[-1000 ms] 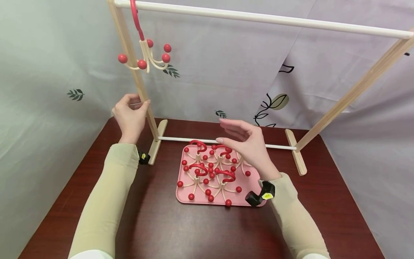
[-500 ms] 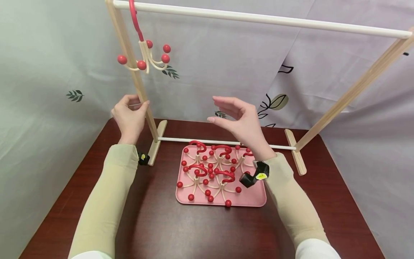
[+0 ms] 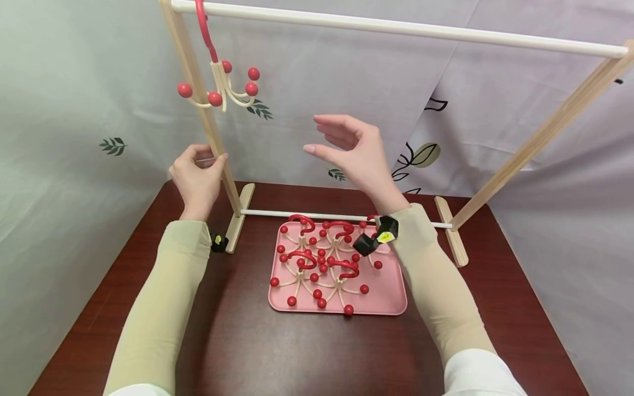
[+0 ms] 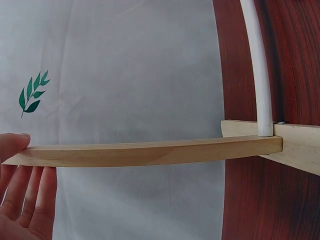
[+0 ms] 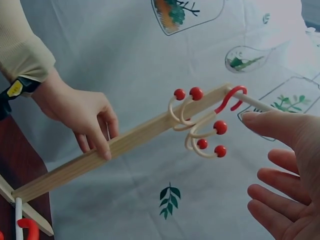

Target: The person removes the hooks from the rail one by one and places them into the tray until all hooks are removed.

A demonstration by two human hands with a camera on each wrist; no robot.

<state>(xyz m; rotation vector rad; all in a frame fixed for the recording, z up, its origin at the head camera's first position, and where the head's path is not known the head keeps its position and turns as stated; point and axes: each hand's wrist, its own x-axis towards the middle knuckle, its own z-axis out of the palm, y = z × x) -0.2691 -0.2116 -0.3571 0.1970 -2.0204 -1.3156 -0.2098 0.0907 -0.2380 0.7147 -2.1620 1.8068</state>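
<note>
My left hand (image 3: 197, 179) holds the left wooden upright (image 4: 145, 154) of a rack, thumb on one side and fingers on the other. From the white top rod (image 3: 396, 28) hangs a multi-armed hook hanger (image 3: 218, 82) with a red hook and red ball tips, close to that upright. My right hand (image 3: 358, 154) is in the air with nothing in it, thumb apart from the loosely bent fingers. Below it a pink tray (image 3: 383, 302) carries several more such hangers (image 3: 340, 280), one partly hidden by the right wrist.
A white lower rod (image 3: 277, 213) joins the rack's wooden feet (image 3: 452, 234) behind the tray. The right upright (image 3: 535, 143) leans outward in the head view. A dark red-brown table (image 3: 277, 352) bears everything, with a patterned cloth (image 3: 307, 82) behind.
My right hand has risen from above the tray and shifted left, uncovering part of the back-right hanger. The left hand stays on the upright.
</note>
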